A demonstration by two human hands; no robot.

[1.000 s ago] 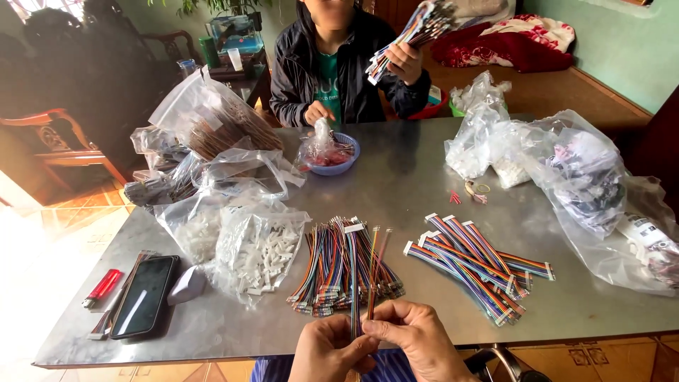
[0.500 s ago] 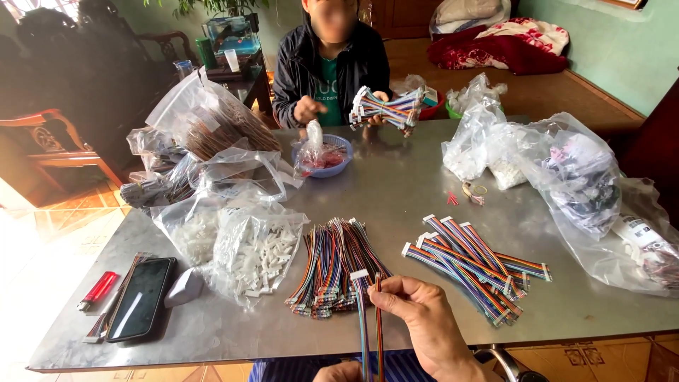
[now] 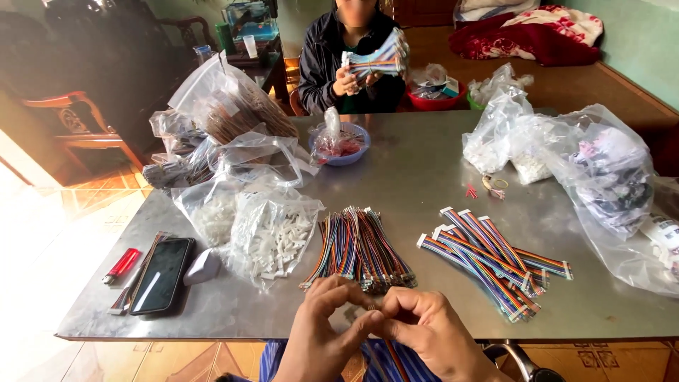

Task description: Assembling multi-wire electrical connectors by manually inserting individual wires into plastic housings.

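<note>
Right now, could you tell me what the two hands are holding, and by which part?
The left hand and right hand pinch a thin multicoloured wire strip at its upper end; the rest hangs below the table edge.

My left hand [image 3: 322, 339] and right hand [image 3: 431, 339] are bare, no sleeves or rings; blue striped garment [image 3: 382, 357] underneath (lap, prob. trousers).

1. A grey, scuffed metal worktop [image 3: 424, 163] fills the middle of the room.
2. The floor [image 3: 49, 233] is glossy orange-brown tile, washed by bright light from the left.
3. A dark carved wooden armchair [image 3: 78, 120] stands at the left.
4. A long brown wooden bench [image 3: 566, 78] runs along the pale green wall [image 3: 636, 42] at the right.
</note>
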